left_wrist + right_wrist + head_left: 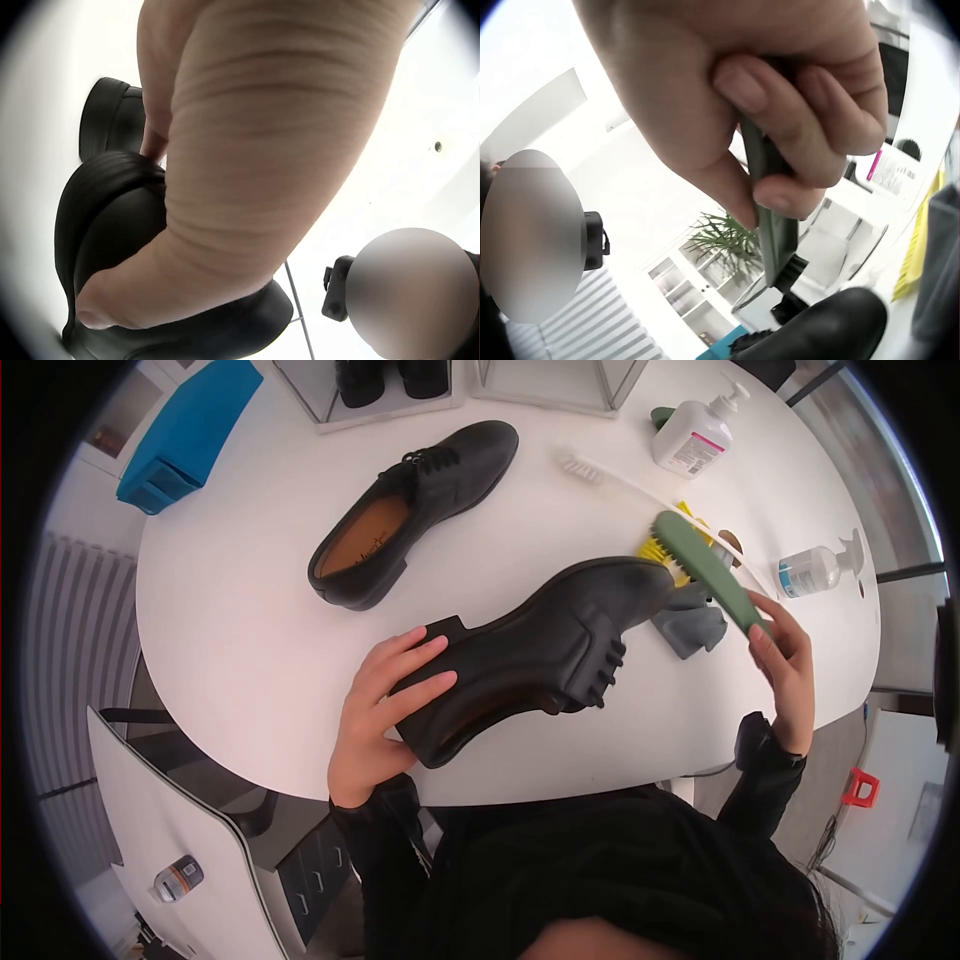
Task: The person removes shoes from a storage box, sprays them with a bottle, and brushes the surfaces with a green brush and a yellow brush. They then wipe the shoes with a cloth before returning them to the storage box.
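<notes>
My left hand [375, 715] grips the heel end of a black lace-up shoe [530, 650], which is tilted on its side with its toe pointing right. In the left wrist view the thumb presses on the black shoe [120, 225]. My right hand [788, 670] pinches the handle of a green brush [708, 570], its dark bristles near the shoe's toe. The right wrist view shows fingers curled round the green handle [776, 240], above the black toe [840, 326]. Whether bristles and toe touch, I cannot tell. A second black shoe [415, 510] stands upright beyond the held one.
A grey cloth [690, 625], a yellow brush [655, 548] and a long white brush [640, 495] lie behind the green brush. Two pump bottles, one white [692, 438] and one clear [808, 572], stand at the right. A blue object [190, 440] is at the back left.
</notes>
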The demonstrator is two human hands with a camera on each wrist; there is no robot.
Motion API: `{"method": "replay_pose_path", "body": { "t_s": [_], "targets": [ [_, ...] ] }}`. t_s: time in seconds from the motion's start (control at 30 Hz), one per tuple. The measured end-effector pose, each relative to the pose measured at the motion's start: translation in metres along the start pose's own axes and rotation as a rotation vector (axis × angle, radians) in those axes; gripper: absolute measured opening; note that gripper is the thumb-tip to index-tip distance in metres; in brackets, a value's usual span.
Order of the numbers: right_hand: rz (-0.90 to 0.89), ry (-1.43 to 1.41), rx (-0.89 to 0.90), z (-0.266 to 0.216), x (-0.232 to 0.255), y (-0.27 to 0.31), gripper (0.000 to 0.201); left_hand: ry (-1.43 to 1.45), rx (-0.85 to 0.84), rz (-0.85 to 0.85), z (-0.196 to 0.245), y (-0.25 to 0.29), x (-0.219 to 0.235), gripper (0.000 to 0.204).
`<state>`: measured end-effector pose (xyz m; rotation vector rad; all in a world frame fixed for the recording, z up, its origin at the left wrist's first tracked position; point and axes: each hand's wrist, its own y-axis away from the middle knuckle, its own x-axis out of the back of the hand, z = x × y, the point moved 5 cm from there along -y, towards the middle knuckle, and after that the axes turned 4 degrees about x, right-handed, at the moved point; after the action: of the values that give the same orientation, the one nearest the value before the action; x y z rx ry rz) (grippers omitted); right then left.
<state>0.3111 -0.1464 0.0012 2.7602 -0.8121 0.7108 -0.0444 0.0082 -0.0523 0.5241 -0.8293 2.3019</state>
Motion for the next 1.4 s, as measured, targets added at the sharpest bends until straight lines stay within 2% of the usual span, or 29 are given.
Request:
{"method": "replay_pose_path", "body": {
  "t_s": [0.1,0.2,0.23,0.33,0.37,0.47,0.5,0.6,0.77,0.9,1.0,1.1,1.2,1.3,1.4],
  "targets": [
    [-0.237,-0.098,0.015,-0.023,-0.028,0.004,0.037,0.018,0.013,0.027,0.000,0.001,0.003,0.062],
    [-0.444,-0.109,0.268,-0.039,-0.054,0.004,0.037,0.044,0.048,0.044,-0.001,0.003,0.002,0.065],
    [-0.589,0.016,0.229,-0.052,-0.056,0.004,0.036,0.045,0.057,0.055,-0.002,0.003,0.003,0.065],
    [-0.531,0.081,0.280,-0.047,-0.055,-0.010,0.033,0.017,0.059,0.067,-0.001,0.003,0.005,0.067],
    [-0.497,0.125,0.207,-0.046,-0.054,-0.016,0.032,0.026,0.062,0.074,0.000,0.002,0.005,0.067],
    [-0.511,0.204,0.259,-0.053,-0.056,-0.021,0.032,0.050,0.060,0.088,0.003,0.000,0.005,0.068],
    [-0.541,0.185,0.385,-0.058,-0.061,-0.019,0.033,0.047,0.057,0.091,0.003,0.001,0.006,0.069],
    [-0.708,0.117,0.481,-0.081,-0.081,-0.012,0.034,0.081,0.033,0.106,0.002,0.003,0.006,0.072],
    [-0.823,0.169,0.498,-0.078,-0.071,-0.024,0.032,0.124,-0.001,0.125,0.002,0.004,0.007,0.074],
    [-0.770,0.222,0.481,-0.070,-0.070,-0.032,0.029,0.047,0.010,0.094,0.004,0.004,0.008,0.072],
    [-0.699,0.330,0.350,-0.084,-0.077,-0.028,0.037,0.008,0.035,0.086,0.004,0.002,0.009,0.070],
    [-0.732,0.322,0.457,-0.089,-0.082,-0.022,0.036,0.020,0.053,0.099,0.002,0.003,0.009,0.070],
    [-0.782,0.234,0.504,-0.081,-0.072,-0.026,0.026,0.021,0.044,0.081,0.001,0.005,0.007,0.070],
    [-0.641,0.295,0.456,-0.081,-0.076,-0.030,0.025,0.012,0.060,0.094,0.000,0.003,0.009,0.071],
    [-0.738,0.196,0.559,-0.092,-0.093,-0.013,0.033,0.072,0.084,0.094,-0.001,0.005,0.006,0.076]
  ]
}}
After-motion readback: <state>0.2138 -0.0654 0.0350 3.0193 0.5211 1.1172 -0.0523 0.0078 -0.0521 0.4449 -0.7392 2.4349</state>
